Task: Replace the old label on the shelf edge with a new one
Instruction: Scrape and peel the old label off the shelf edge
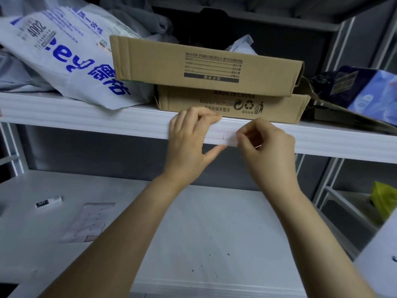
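white metal racking, grey wall behind, dim light. right hand (268, 145): fingers curled tight, thumb + index tips (241, 137) bunched in a pinch at the right end of the label (223, 138); can't tell if that end is lifted. left hand (187, 138): fingers (204, 117) hooked over the top of the shelf edge (96, 117), thumb (214, 152) under its bottom lip, so it grips the edge just left of the label. both forearms bare, coming up from bottom of frame.

containers on the upper shelf: lower box (279, 108), flat cardboard, right behind the hands, printed "made in china" + recycling icons. upper box (163, 61) stacked on it, skewed, overhangs to the left, printed form upside down. contents of both not visible. poly mailer bag (71, 61) left of the boxes, grey-white w/ blue print, touching the upper box, bulging, contents hidden. dark blue pack (354, 89) far right, resting on a loose cardboard flap.

label: white strip stuck on the front face of the shelf edge, btw the two hands, nearly same colour as the edge, faint red specks, no readable text.

lower shelf (214, 222): pale sheet (90, 220) + small black-white tag (49, 202) at left, well apart from the hands. yellow item (384, 198) on the next rack, right.
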